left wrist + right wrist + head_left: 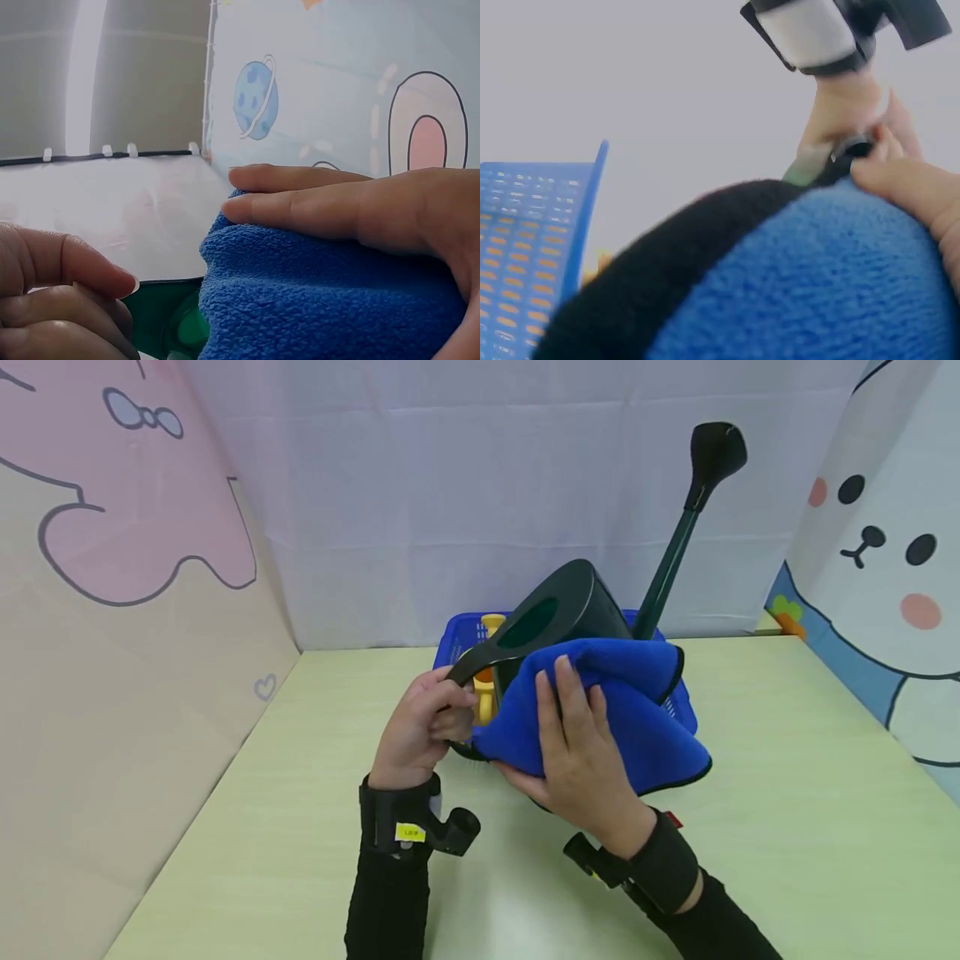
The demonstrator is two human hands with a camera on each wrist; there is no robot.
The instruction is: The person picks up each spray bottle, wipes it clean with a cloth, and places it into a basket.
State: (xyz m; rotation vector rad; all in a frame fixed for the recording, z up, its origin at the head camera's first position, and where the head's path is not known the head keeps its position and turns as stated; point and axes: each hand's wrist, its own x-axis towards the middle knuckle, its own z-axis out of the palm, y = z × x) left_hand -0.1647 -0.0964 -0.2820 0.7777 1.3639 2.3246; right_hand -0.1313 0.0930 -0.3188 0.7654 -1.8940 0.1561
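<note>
A dark green watering can (576, 602) is tilted above a blue basket, its long spout ending in a black rose (717, 453) at upper right. My left hand (422, 727) grips the can's handle (491, 652), fingers curled round it. A blue cloth with black edging (637, 727) lies over the near side of the can and hides much of its body. On the cloth, my right hand (581, 756) presses with fingers nearly straight. The left wrist view shows these fingers (300, 206) flat on top of the fuzzy cloth (330, 307).
Behind the can stands the blue perforated basket (684, 706), with yellow and orange items (486, 697) partly visible in it. A white curtain (450, 510) hangs at the back of the pale table (300, 827). Printed cartoon sheets flank both sides.
</note>
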